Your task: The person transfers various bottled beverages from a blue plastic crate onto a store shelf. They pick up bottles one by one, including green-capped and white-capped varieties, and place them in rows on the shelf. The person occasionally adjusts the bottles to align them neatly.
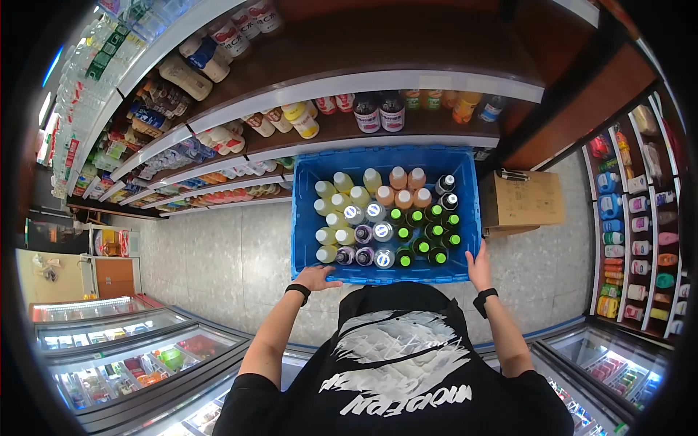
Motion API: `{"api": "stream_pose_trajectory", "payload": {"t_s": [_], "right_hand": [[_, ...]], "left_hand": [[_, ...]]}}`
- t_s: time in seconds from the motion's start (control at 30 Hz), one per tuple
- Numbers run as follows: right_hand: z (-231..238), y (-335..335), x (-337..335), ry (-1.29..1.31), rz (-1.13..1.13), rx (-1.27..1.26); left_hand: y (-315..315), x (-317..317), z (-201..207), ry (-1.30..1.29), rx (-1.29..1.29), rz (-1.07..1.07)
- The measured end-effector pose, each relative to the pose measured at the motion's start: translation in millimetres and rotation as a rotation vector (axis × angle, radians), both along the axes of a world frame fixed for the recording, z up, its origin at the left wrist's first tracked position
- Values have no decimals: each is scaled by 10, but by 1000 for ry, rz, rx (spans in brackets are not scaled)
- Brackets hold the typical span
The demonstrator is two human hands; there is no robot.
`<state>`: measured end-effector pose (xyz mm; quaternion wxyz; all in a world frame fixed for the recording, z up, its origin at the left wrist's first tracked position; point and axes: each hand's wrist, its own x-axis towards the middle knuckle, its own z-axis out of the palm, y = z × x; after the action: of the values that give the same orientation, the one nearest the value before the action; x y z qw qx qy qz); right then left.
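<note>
A blue plastic crate (385, 151) stands in front of me, against the shelving, loaded with upright bottles. My left hand (316, 277) grips its near left corner, the fingers over the rim and the thumb along the near wall. At the near right corner, my right hand (479, 267) holds the crate's side, thumb and fingers spread around the edge. Inside are pale yellow bottles (325, 236) at the left, peach-coloured bottles (405, 199) at the back, and green-capped dark bottles (421, 247) at the right. Purple bottles (363, 234) and clear bottles (382, 232) stand between them.
Drink shelves (407, 43) run behind the crate, bottles on several levels. A cardboard box (527, 200) sits on the floor to its right. Glass-topped freezers (138, 363) line the near side left and right. More stocked shelves (636, 225) rise at the far right.
</note>
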<state>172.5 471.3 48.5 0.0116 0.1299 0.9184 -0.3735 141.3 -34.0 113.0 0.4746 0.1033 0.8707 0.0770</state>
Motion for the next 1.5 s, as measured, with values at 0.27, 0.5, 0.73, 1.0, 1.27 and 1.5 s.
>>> {"api": "stream_pose_trajectory", "payload": {"t_s": [0.27,0.5,0.73,1.0,1.27,1.5], "right_hand": [[-26,-85,33,-17,-163,-130],[-54,-85,43,-168,-326,-130],[-15,-81,16,-187,-364,-241],[-204,74,56,-152,-318,-240],[-321,60,73,-134,-294,-307],[-265,17,99,-148,-308,-251]], "left_hand": [[-50,-58,-177,-75,-9,8],[-60,-79,-173,-92,-8,-22],[-37,-73,-179,-103,-8,-6],[15,-83,-230,-100,-12,-23],[-29,-100,-98,-78,-18,-42],[-65,-111,-87,-112,-7,-19]]}}
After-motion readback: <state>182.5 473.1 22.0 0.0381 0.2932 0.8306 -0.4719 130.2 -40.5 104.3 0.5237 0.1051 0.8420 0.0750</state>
